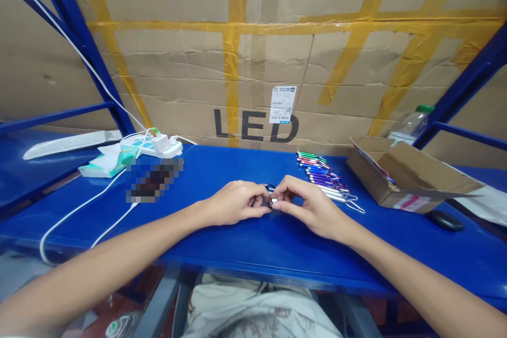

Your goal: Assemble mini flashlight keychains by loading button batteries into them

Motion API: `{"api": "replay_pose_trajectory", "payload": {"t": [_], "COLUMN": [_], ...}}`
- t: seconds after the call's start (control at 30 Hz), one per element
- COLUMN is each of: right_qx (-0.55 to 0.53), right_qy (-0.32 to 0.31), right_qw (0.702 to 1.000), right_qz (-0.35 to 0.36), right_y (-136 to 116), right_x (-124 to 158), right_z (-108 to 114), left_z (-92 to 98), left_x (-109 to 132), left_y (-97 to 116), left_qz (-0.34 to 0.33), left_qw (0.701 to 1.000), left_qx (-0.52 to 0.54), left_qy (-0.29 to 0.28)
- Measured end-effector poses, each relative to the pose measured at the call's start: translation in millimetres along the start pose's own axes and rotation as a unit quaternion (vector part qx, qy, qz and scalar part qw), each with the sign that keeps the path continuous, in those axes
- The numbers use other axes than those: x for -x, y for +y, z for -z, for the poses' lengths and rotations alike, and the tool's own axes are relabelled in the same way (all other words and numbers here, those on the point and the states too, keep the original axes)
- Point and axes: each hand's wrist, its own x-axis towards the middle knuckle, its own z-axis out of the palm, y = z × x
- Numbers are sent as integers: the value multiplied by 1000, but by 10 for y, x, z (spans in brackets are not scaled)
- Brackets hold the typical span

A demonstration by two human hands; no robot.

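My left hand and my right hand meet over the middle of the blue shelf top. Both pinch one small metal keychain flashlight between their fingertips; a blue bit of it shows at the top and a silver end at the bottom. Most of it is hidden by my fingers. Just right of my right hand lies a row of several small coloured flashlights with metal clips, side by side on the shelf top.
An open cardboard box stands at the right, a black object in front of it, a plastic bottle behind. At the left lie a white power strip with cables, a tissue pack and a blurred-out item. Taped cardboard marked LED forms the back wall.
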Motion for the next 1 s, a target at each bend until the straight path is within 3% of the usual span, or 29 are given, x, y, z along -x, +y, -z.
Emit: {"api": "replay_pose_trajectory", "payload": {"t": [0.53, 1.0], "right_qx": [-43, 37], "right_qy": [-6, -9], "right_qw": [998, 999], "right_qz": [-48, 10], "right_y": [-9, -46], "right_x": [-6, 9], "right_z": [-25, -15], "left_z": [-26, -16], "left_x": [-5, -11], "left_y": [15, 5], "left_qz": [6, 14], "left_qw": [999, 997], "left_qx": [53, 76], "left_qy": [6, -17]}}
